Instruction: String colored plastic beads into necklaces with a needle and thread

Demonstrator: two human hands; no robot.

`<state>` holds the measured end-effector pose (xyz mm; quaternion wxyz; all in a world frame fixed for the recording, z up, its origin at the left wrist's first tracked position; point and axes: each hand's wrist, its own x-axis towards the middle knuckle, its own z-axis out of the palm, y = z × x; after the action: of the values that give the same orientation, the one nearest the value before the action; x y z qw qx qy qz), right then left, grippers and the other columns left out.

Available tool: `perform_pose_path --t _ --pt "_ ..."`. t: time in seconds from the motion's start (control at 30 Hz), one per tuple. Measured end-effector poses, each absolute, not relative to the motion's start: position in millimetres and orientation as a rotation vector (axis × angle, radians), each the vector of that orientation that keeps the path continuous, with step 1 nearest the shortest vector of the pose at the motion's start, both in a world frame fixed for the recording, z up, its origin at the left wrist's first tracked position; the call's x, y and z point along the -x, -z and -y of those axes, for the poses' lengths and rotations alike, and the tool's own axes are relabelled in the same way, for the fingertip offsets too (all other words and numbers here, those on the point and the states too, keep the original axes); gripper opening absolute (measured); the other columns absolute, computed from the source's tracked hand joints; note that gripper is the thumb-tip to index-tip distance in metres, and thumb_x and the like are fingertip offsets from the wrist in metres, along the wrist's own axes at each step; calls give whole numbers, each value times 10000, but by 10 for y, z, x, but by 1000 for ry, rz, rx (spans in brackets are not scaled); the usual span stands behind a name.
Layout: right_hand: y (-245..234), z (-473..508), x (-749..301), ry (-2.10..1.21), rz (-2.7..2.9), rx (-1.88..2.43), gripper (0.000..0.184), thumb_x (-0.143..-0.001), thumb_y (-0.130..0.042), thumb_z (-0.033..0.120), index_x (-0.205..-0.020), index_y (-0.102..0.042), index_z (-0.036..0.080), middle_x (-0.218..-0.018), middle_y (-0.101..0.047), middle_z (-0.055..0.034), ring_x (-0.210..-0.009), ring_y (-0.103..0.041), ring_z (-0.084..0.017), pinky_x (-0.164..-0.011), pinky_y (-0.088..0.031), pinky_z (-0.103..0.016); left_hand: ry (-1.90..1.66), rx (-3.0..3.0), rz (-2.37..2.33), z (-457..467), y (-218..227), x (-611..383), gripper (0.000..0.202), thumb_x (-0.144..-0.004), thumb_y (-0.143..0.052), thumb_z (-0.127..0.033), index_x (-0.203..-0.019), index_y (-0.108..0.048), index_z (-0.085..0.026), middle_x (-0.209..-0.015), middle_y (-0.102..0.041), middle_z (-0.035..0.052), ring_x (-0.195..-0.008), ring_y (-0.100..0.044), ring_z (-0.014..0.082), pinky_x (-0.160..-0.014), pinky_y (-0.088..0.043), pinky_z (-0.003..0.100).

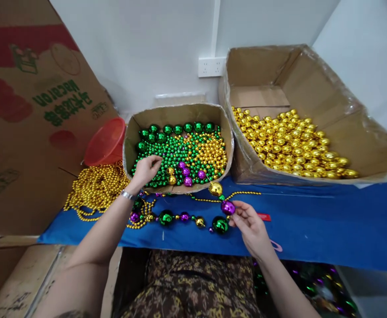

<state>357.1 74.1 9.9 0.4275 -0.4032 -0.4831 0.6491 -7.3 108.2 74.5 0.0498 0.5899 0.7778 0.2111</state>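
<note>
My left hand (146,171) is over the near left part of a low carton of beads (228,170), its fingers pinched together. Whatever they may hold is too small to tell. My right hand (249,224) grips a large shiny purple bead (227,207) on a string, thumb and fingers at its lower right side. Just above that bead are a small green bead (221,198) and a big gold bead (215,189). A strung row with a large green bead (220,225), a gold bead (200,221) and another green bead (165,217) lies along the blue cloth (296,225).
A larger carton (316,174) of gold beads stands to the right. Piled gold bead chains (96,187) lie left, below a red plastic bowl (105,141). A tall printed box (34,168) flanks the table. Pink scissors handles (276,246) and a red tag (264,217) are near my right hand.
</note>
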Motion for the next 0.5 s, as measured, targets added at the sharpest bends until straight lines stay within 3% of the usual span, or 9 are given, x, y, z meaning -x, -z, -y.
perform_pose_path --t 0.1,0.23,0.5 --pt "-100 -747 -3559 -1616 1215 1012 377 -798 -696 437 -1104 -583 248 -841 -609 -19 -644 -564 -135 -613 -507 -303 -451 -1754 -2491 -1426 -715 292 311 -873 -470 -228 -1060 -705 -145 -1032 -728 96 -948 -661 247 -837 -475 305" --pt "-46 -759 -3554 -1618 1230 1005 372 -807 -690 423 -1119 -576 255 -823 -597 -14 -652 -575 -143 -617 -509 -304 -327 -1744 -2482 -1843 -566 449 241 -771 -562 -150 -919 -752 -163 -967 -737 109 -974 -654 277 -867 -476 326" --pt "-37 -781 -3540 -1614 1245 1030 372 -807 -685 439 -1108 -573 252 -812 -594 -12 -648 -582 -140 -615 -504 -295 -234 -1643 -2428 -2191 -416 619 128 -650 -675 -190 -753 -751 -194 -841 -728 100 -905 -662 272 -814 -489 310"
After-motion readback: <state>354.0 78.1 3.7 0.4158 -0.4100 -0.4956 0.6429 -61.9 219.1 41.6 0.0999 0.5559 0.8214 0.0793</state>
